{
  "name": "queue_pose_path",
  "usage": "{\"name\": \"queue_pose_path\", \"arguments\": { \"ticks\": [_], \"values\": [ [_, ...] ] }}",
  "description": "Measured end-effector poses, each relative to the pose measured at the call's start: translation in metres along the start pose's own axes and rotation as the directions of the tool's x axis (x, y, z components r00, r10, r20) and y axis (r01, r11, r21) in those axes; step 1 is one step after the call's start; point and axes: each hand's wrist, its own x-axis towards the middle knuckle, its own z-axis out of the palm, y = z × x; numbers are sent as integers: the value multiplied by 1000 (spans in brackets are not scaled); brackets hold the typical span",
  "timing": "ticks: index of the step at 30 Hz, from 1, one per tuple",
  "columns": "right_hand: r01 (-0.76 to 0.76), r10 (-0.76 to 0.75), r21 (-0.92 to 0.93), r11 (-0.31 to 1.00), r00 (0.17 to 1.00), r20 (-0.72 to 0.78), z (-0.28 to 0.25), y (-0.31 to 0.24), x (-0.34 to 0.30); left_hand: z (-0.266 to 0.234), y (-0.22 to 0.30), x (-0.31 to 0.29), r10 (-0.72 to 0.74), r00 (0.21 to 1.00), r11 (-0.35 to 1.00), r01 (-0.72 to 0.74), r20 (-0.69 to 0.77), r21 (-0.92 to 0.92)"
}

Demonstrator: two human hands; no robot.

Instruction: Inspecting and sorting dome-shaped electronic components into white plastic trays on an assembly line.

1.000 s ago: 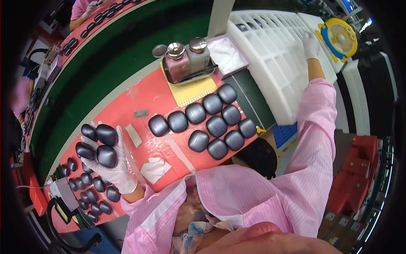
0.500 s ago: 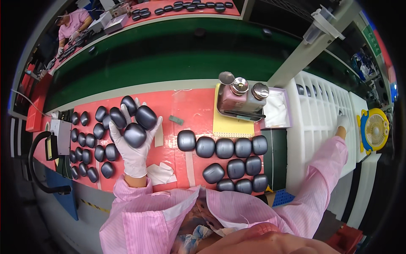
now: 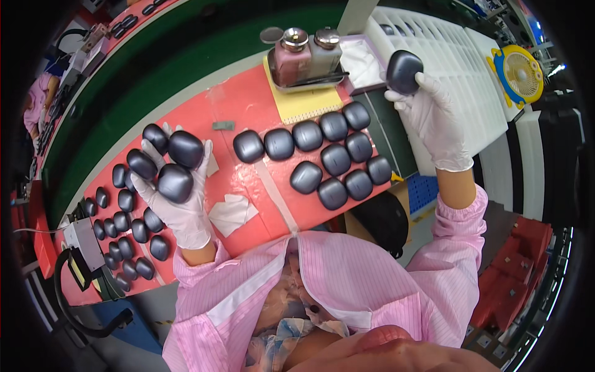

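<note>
My left hand [image 3: 186, 218], in a white glove, holds several dark grey-blue rounded cases over the left of the red mat. One case [image 3: 175, 183] lies on the palm and fingers; the others are spread between the fingertips. My right hand [image 3: 439, 127], also gloved, pinches a single case [image 3: 405, 72] between thumb and fingers, raised beside the white foam tray [image 3: 489, 121]. Similar cases [image 3: 308, 136] stand in rows on the mat between the hands. More cases [image 3: 141, 230] are grouped beyond my left hand, partly hidden by it.
Two metal-topped pump bottles [image 3: 292, 65] stand in a tray on a yellow notepad [image 3: 304, 104]. Near them are a box of white wipes [image 3: 362, 62] and a yellow-blue fan [image 3: 520, 74]. A crumpled white cloth [image 3: 232, 215] lies on the red mat [image 3: 273, 204].
My right hand has come out of the foam tray and now holds up a case. The view has turned. My left hand keeps its cases.
</note>
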Motion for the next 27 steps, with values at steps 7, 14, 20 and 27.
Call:
{"name": "queue_pose_path", "arguments": {
  "ticks": [7,14,20,27],
  "values": [
    [-148,154,-118,982,987,40,62,31,-45,-1,3,-12,-133,987,987,140,88,-81],
    [-119,141,-690,714,990,-25,80,61,-57,12,3,-19,-30,998,999,28,55,41],
    [451,5,-877,167,889,458,116,135,-67,10,2,-16,-109,987,993,102,122,58],
    [465,-135,-817,-341,836,532,112,145,-64,10,1,-20,-136,985,991,134,106,22]
  ]
}}
